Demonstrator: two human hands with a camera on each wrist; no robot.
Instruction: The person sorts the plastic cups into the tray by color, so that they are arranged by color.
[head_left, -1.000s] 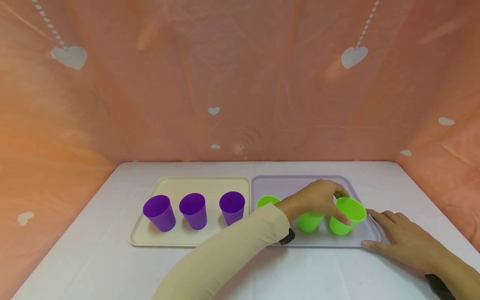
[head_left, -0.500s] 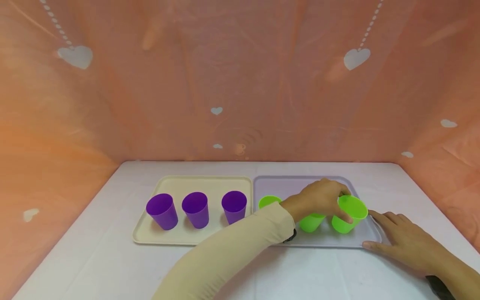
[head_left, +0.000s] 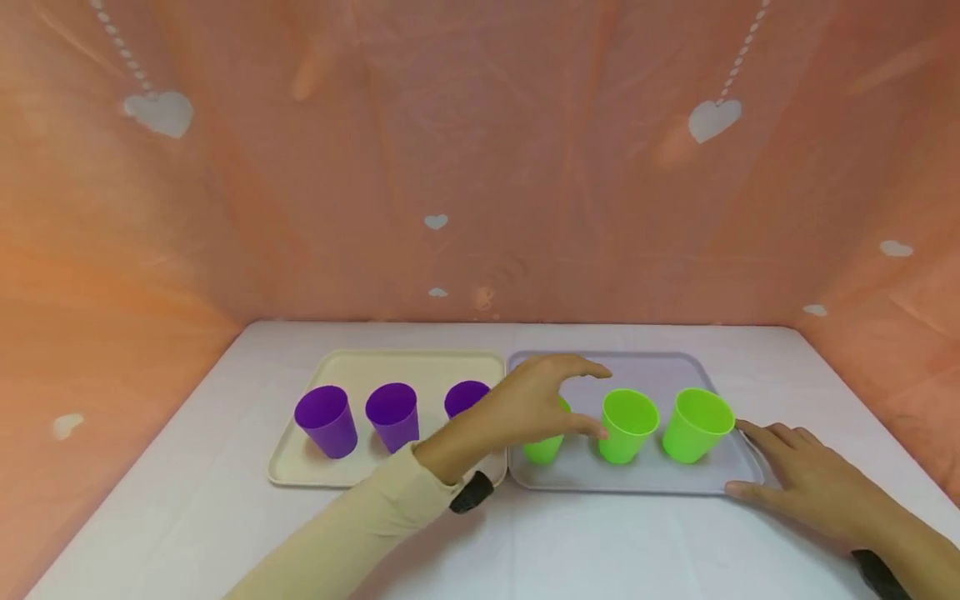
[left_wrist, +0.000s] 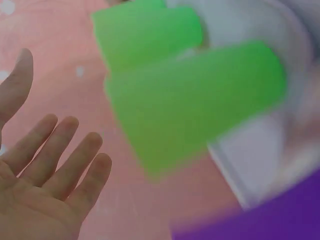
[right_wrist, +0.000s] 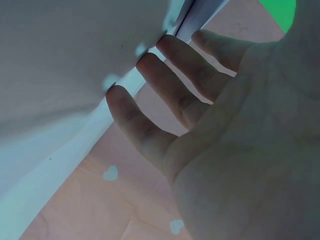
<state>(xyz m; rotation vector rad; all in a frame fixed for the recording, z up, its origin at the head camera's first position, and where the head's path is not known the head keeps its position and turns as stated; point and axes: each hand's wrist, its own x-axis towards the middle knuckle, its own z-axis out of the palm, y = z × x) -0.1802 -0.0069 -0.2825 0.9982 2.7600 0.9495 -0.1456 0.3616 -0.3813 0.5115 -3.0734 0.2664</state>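
My left hand (head_left: 521,404) is over the left part of the lavender tray (head_left: 637,482), holding nothing. Its fingers and thumb are spread apart, and it partly covers the left green cup (head_left: 542,451). Just beyond its fingertips stands the middle green cup (head_left: 628,427). The right green cup (head_left: 697,425) is upright near the tray's right side. My right hand (head_left: 813,479) lies at that tray's right edge, fingers extended, fingertips touching down on the table in the right wrist view. In the left wrist view, blurred green cups (left_wrist: 200,100) sit beside my left palm.
A cream tray (head_left: 412,357) adjoins on the left, bearing a left purple cup (head_left: 327,422), a middle purple cup (head_left: 393,417) and a right one (head_left: 465,397) partly behind my left forearm. White cloth (head_left: 600,546) covers the table. Orange fabric with hearts encloses the back and sides.
My left hand has let go of the right green cup and moved left, off the middle cup, which now shows fully. My right hand has stayed put.
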